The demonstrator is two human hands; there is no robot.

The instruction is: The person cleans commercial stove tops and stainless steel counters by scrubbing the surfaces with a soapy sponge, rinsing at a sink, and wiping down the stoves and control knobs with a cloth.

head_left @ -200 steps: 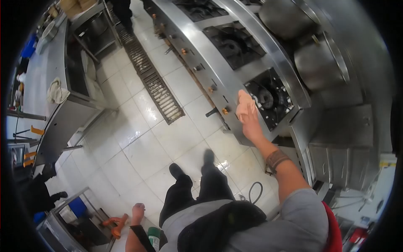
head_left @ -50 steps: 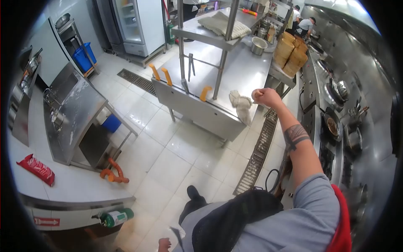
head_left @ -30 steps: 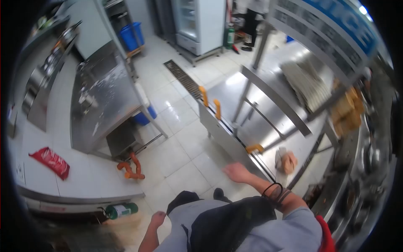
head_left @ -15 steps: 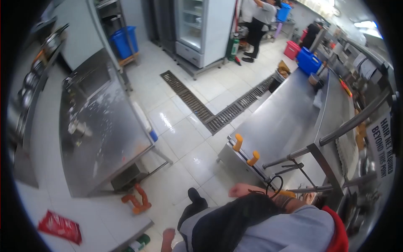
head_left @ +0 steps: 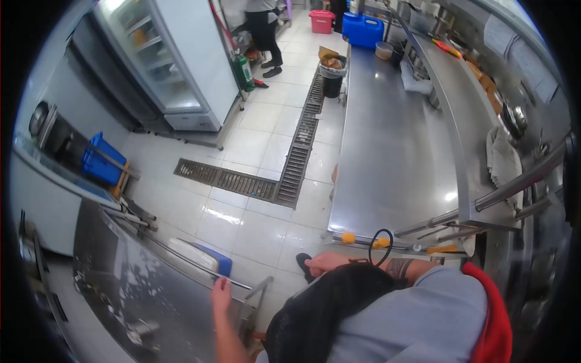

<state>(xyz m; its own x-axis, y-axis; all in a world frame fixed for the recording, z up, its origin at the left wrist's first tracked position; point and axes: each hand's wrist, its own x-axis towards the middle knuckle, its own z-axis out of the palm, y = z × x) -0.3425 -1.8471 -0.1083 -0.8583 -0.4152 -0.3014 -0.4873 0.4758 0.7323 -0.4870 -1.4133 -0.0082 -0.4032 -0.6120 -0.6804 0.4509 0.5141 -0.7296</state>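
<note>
My left hand (head_left: 222,293) hangs above the edge of a wet steel sink table (head_left: 181,284), its fingers curled; whether it holds anything is too small to tell. Near my waist is my right hand (head_left: 324,264), just in front of a long steel worktable (head_left: 393,151); its fingers are partly hidden and point to the left. Orange-yellow handles (head_left: 348,238) stick up at the near end of that worktable. A black loop (head_left: 380,248) stands out above my right wrist.
A floor drain (head_left: 242,184) crosses the white tiles. Further off are a glass-door fridge (head_left: 151,60), a lined bin (head_left: 331,75), a blue jerrycan (head_left: 363,30), a pink tub (head_left: 321,22) and a person (head_left: 263,36) standing. A raised shelf (head_left: 448,109) runs along the worktable.
The view has moved forward between the two tables. The worktable and fridge appear nearer, and the red packet has left the view. My left hand is higher, over the sink table's edge.
</note>
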